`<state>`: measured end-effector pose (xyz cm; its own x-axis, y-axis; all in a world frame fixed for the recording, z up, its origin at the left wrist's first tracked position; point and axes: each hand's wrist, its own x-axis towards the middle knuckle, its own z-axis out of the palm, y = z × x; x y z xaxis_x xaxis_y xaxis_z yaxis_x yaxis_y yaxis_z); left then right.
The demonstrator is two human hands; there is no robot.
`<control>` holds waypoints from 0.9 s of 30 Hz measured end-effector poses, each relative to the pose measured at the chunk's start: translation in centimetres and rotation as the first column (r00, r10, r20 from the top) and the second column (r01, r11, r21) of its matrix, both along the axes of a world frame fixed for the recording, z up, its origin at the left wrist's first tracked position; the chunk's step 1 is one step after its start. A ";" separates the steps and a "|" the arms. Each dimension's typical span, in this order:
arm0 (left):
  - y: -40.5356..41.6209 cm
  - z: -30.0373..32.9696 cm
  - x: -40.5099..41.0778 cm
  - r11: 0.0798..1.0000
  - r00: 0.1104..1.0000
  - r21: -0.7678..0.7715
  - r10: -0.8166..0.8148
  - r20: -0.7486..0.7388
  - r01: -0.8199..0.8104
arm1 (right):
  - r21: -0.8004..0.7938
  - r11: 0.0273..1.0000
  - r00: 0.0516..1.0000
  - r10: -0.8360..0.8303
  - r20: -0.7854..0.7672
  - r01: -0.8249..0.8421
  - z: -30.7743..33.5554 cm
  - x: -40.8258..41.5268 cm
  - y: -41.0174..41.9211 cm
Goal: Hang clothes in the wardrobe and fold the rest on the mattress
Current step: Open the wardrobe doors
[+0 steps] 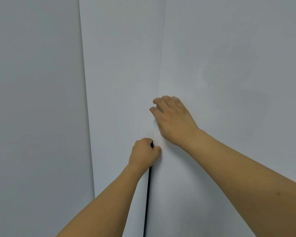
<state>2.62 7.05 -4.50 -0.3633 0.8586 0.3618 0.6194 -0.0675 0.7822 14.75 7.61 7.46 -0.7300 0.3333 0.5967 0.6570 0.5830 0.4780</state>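
Note:
Two plain white wardrobe doors fill the view, the left door [120, 82] and the right door [229, 74], meeting at a thin seam. Below mid-height a dark gap [148, 194] shows between them. My left hand [143, 153] grips the inner edge of the left door at that gap, fingers curled round it. My right hand [173, 118] lies against the right door beside the seam, its fingertips curled at the door's edge. No clothes are in view.
A pale grey wall [36, 100] runs down the left side, next to the wardrobe's left edge. Both my forearms reach up from the bottom of the view.

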 end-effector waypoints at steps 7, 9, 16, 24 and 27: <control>-3.8 -0.4 -1.1 0.982 0.967 -0.055 -0.169 0.190 0.182 | 0.204 0.977 0.952 -0.115 0.284 0.057 2.5 0.2 -2.0; -4.8 -0.1 -1.3 0.970 0.955 -0.081 -0.206 0.215 0.227 | 0.249 0.968 0.947 -0.106 0.302 0.029 2.9 0.2 -3.1; -8.9 0.2 -2.4 0.919 0.877 -0.117 -0.312 0.365 0.376 | 0.371 0.928 0.939 -0.143 0.312 0.018 3.1 -0.8 -7.7; -13.4 0.5 -2.8 0.888 0.878 -0.113 -0.411 0.244 0.446 | 0.312 0.916 0.861 -0.361 0.358 0.254 3.2 -1.5 -13.8; -15.3 1.0 -2.8 0.856 0.866 -0.171 -0.453 0.211 0.489 | 0.293 0.912 0.846 -0.385 0.369 0.288 3.3 -1.4 -16.3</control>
<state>-0.17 -8.24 -3.53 0.0674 0.9899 0.1248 0.4225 -0.1416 0.8952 13.36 -8.73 10.77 -0.7896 0.5009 0.3545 0.5086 0.2108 0.8348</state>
